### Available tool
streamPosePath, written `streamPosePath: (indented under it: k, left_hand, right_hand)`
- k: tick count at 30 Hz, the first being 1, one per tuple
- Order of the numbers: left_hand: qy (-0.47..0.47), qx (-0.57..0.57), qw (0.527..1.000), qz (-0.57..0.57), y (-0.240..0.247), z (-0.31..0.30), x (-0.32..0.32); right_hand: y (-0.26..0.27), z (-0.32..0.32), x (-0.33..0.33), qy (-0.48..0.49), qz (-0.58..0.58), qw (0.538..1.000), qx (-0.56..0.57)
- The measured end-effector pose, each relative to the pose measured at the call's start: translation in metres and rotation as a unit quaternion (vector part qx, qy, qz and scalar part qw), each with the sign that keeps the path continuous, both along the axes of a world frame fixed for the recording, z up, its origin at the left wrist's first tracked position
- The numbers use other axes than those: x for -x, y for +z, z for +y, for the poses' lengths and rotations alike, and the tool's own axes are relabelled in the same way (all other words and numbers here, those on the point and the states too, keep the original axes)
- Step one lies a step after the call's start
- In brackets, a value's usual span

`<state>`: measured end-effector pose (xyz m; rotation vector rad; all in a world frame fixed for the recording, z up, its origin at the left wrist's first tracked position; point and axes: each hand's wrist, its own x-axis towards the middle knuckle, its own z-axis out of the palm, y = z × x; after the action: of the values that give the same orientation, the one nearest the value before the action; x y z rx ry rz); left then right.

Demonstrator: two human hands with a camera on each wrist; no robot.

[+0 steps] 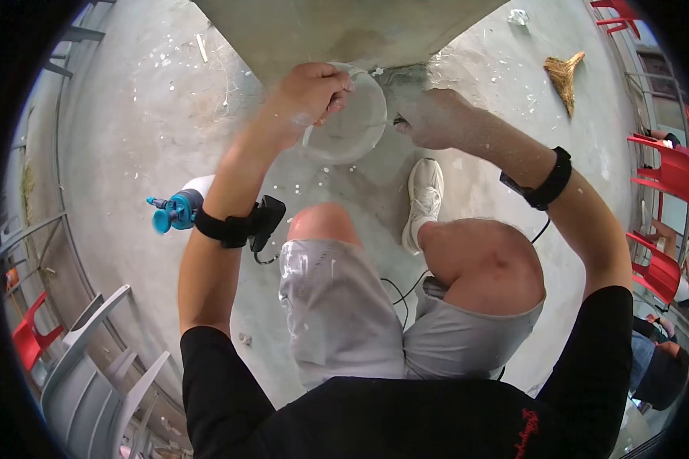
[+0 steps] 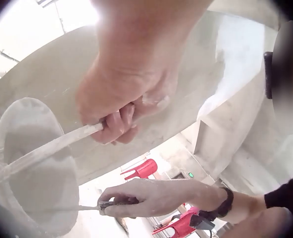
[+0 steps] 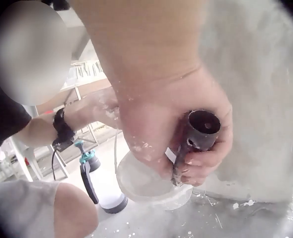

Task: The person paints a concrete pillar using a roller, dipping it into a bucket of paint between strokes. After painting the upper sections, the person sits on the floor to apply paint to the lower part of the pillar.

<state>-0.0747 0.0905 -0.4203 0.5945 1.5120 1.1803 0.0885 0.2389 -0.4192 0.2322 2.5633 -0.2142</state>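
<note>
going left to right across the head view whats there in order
red chair -> grey chairs -> blue spray bottle -> left hand -> bowl -> right hand holding a tool -> broom -> red chairs

A grey concrete floor (image 1: 145, 130), flecked with white specks, spread below a pale concrete slab (image 1: 344, 30) at the top of the head view. A spray bottle (image 1: 177, 208) with a blue pump top stood upright on the floor. A straw broom (image 1: 565, 76) lay well apart, towards the far right. Red plastic chairs (image 1: 666, 172) lined the right edge, and one more red chair (image 1: 29, 336) sat at the lower left beside grey chairs (image 1: 92, 359). A metal railing (image 1: 34, 229) ran along the left side. A crumpled scrap (image 1: 517, 17) lay near the top.
</note>
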Motion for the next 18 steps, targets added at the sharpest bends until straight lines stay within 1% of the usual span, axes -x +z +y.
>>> streamPosePath:
  k: [2,6,8,12,14,15,17,18]
  left_hand:
    - [-0.006,0.008,1.0,-0.02,-0.01,-0.001,-0.002]
    - [-0.013,-0.013,0.999,-0.037,-0.025,-0.007,-0.006]
    - [-0.008,-0.021,0.999,-0.022,-0.034,-0.008,-0.006]
    - [-0.004,-0.027,0.998,-0.048,-0.047,-0.008,-0.006]
    - [0.001,-0.016,1.0,0.016,-0.055,-0.007,-0.008]
    - [0.0,-0.017,1.0,0.017,-0.057,-0.007,-0.008]
    - [0.027,0.006,1.0,0.013,-0.062,-0.007,-0.009]
    - [0.027,0.005,1.0,0.013,-0.066,-0.007,-0.007]
  right_hand:
    - [-0.001,-0.011,-0.001,-0.007,-0.074,0.996,-0.045]
    - [-0.014,-0.017,-0.009,-0.032,-0.108,0.993,-0.035]
    - [-0.022,-0.013,-0.013,-0.007,-0.052,0.997,-0.05]
    - [-0.012,-0.019,-0.023,-0.039,-0.054,0.996,-0.062]
    - [-0.009,-0.018,-0.032,-0.059,-0.043,0.995,-0.063]
    - [0.002,-0.021,-0.034,-0.06,-0.042,0.995,-0.065]
    - [0.033,-0.028,-0.034,-0.1,-0.04,0.993,-0.04]
    - [0.036,-0.029,-0.038,-0.1,-0.04,0.993,-0.041]
